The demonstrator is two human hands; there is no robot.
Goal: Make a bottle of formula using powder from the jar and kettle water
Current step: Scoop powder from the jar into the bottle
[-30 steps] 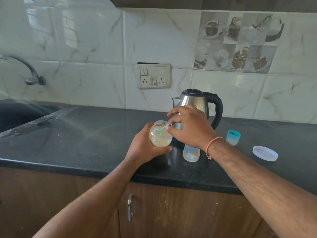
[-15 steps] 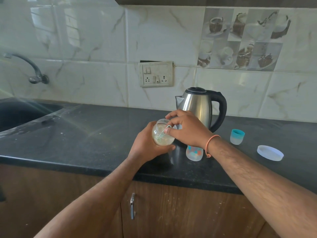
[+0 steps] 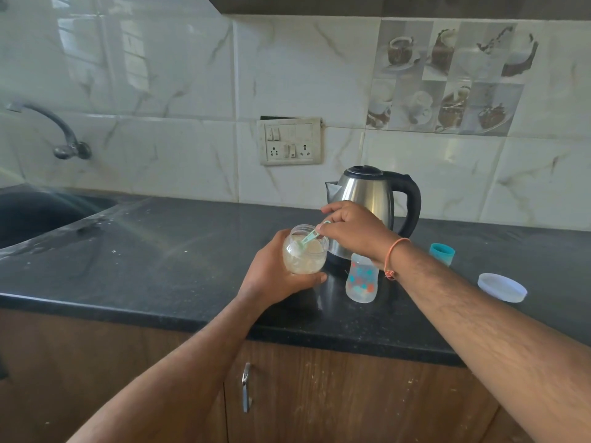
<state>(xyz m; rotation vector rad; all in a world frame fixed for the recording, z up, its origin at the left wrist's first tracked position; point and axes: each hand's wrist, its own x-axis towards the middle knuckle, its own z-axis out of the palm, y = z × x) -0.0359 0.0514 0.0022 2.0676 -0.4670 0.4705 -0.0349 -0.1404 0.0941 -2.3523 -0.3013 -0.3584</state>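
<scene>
My left hand (image 3: 275, 276) grips a clear jar (image 3: 303, 251) of pale powder, tilted and held just above the black counter. My right hand (image 3: 351, 231) pinches the handle of a small green scoop (image 3: 308, 239) whose bowl is down inside the jar's mouth. A clear baby bottle (image 3: 361, 279) with orange and teal dots stands open on the counter under my right wrist. Behind it stands a steel kettle (image 3: 367, 199) with a black handle and closed lid.
A teal bottle cap (image 3: 442, 253) and a white jar lid (image 3: 502, 287) lie on the counter (image 3: 160, 251) to the right. A dark sink (image 3: 35, 215) and wall tap (image 3: 60, 135) are at far left. A socket plate (image 3: 290, 141) sits on the tiled wall.
The scoop has gone a little deeper into the jar. Both hands stay at about the same spot on the counter; the view has shifted slightly.
</scene>
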